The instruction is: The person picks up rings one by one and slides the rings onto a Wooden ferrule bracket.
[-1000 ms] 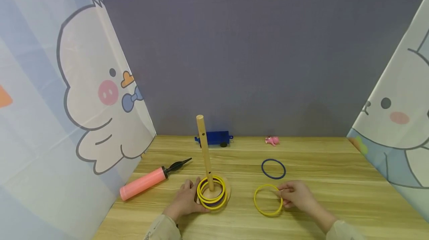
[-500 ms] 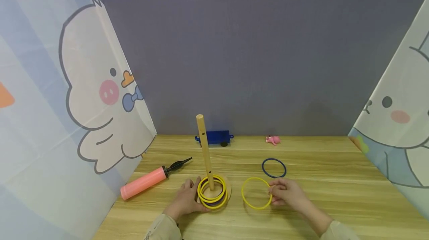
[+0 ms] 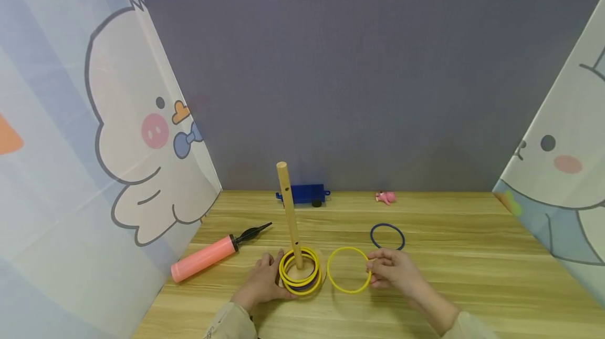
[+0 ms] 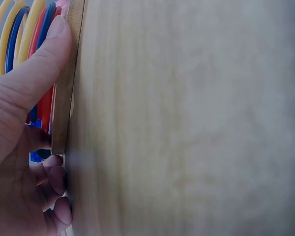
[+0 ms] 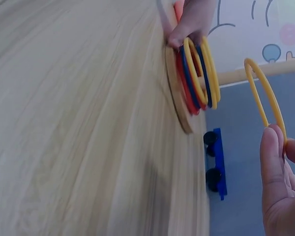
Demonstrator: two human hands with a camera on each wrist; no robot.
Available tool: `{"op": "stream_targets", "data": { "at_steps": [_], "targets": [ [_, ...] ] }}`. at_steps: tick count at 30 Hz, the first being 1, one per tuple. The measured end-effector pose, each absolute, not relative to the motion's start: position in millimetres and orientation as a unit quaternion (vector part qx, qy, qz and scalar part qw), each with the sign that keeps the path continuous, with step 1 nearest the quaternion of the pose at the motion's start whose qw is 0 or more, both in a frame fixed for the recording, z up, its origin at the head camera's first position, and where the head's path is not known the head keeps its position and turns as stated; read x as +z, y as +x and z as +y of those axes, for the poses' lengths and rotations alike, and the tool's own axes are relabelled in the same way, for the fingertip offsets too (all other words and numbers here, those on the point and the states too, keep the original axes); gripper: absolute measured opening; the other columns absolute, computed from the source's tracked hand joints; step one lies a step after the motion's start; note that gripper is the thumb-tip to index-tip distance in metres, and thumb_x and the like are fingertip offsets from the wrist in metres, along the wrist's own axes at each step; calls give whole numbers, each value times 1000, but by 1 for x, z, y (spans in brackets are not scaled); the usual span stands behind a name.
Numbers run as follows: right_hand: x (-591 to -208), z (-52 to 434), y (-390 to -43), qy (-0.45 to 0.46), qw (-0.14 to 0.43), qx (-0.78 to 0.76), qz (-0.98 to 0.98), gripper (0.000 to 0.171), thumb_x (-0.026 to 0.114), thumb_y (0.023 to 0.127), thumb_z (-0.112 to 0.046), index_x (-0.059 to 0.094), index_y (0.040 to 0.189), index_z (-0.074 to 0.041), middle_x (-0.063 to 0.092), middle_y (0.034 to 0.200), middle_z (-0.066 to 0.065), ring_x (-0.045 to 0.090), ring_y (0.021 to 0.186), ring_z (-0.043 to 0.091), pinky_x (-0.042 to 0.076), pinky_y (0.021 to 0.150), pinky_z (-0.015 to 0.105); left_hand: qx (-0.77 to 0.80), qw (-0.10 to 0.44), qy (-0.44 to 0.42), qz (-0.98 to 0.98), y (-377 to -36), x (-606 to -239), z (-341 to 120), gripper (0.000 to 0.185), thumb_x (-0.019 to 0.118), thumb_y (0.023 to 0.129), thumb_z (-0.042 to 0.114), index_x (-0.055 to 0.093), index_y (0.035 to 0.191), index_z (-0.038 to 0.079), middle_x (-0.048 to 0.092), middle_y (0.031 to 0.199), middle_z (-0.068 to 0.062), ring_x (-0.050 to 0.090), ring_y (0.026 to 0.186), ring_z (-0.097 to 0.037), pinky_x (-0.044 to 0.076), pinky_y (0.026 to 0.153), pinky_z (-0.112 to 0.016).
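A wooden peg (image 3: 290, 213) stands upright on its round base (image 5: 173, 93), with a stack of yellow, blue and red rings (image 3: 302, 293) around its foot. My left hand (image 3: 262, 281) grips the left side of that base, thumb beside the stack in the left wrist view. My right hand (image 3: 394, 271) pinches a yellow ring (image 3: 350, 291) between thumb and fingers by its right edge. This ring is held up to the right of the peg, not around it; in the right wrist view the yellow ring (image 5: 275, 105) overlaps the peg.
A dark blue ring (image 3: 387, 224) lies on the table behind my right hand. At the back are a blue toy cart (image 3: 308, 194), partly behind the peg, and a small pink toy figure (image 3: 387, 197). A pink hand pump (image 3: 203, 260) lies at the left. Printed cloth hangs on both sides.
My right hand has carried the yellow ring left and slightly away from me, closer to the peg, raising it off the table. My left hand has stayed at the base.
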State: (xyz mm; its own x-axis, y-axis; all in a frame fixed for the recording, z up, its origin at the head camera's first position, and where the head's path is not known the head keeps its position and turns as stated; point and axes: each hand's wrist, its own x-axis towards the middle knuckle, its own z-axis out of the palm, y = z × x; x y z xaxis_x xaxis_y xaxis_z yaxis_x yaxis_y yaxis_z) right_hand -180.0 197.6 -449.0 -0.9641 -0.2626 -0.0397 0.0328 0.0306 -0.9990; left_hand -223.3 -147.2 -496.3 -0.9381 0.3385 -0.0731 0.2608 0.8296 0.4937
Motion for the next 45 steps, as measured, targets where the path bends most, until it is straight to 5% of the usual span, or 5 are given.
{"op": "stream_targets", "data": {
  "at_steps": [10,45],
  "targets": [
    [-438,182,-180,-87,115,-701,698,37,65,93,-9,53,119,15,66,85,8,65,68,15,56,69,38,244,82,154,954,-224,-498,-148,120,87,61,57,30,153,4,33,99,-5,32,86,-23,29,70,-35],
    [-407,149,-180,-105,121,-734,659,36,64,93,-8,52,119,15,65,88,12,65,68,14,56,67,30,233,80,161,956,-225,-499,-148,120,85,62,59,30,153,4,32,97,-5,31,84,-22,28,68,-34]
  ]
}}
